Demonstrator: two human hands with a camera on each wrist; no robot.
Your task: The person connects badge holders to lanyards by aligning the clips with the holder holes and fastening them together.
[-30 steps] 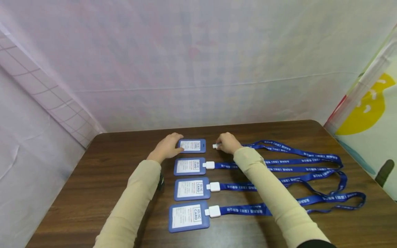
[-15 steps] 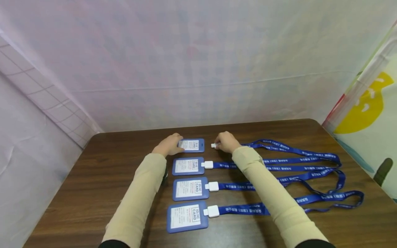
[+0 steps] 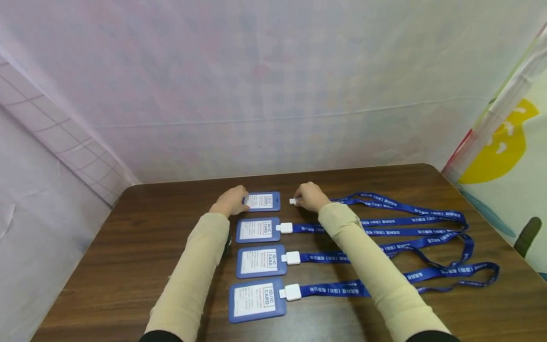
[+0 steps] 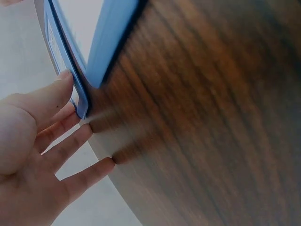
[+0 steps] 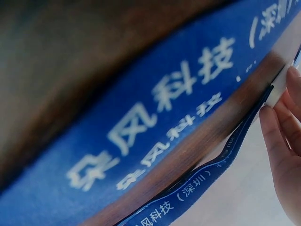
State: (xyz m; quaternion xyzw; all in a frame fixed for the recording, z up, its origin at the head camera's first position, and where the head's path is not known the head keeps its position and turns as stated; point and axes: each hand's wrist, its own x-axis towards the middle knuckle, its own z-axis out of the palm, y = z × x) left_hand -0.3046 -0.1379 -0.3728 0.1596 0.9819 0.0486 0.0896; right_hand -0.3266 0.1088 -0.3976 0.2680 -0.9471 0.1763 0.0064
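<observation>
At the far row, a blue ID card holder (image 3: 262,202) lies flat, its slot end pointing right. My left hand (image 3: 231,200) holds that holder's left end between thumb and index finger; in the left wrist view the other fingers (image 4: 75,181) are spread, tips on the table. Across a small gap, my right hand (image 3: 312,196) pinches the white clip (image 3: 292,201) of a blue lanyard (image 3: 380,200). The clip and holder are apart. In the right wrist view, thumb and fingers grip the clip (image 5: 277,87), partly out of frame.
Below the far row lie three more holders, each joined to a lanyard by a white clip: a second holder (image 3: 258,230), a third holder (image 3: 261,261) and the nearest holder (image 3: 257,300). Their lanyards stretch right under my right forearm. A pale curtain (image 3: 265,95) hangs behind the brown table (image 3: 141,247).
The left forearm has shifted slightly, while that hand stays at the far holder's left end. My right hand keeps its pinch on the clip. The view has drifted a little.
</observation>
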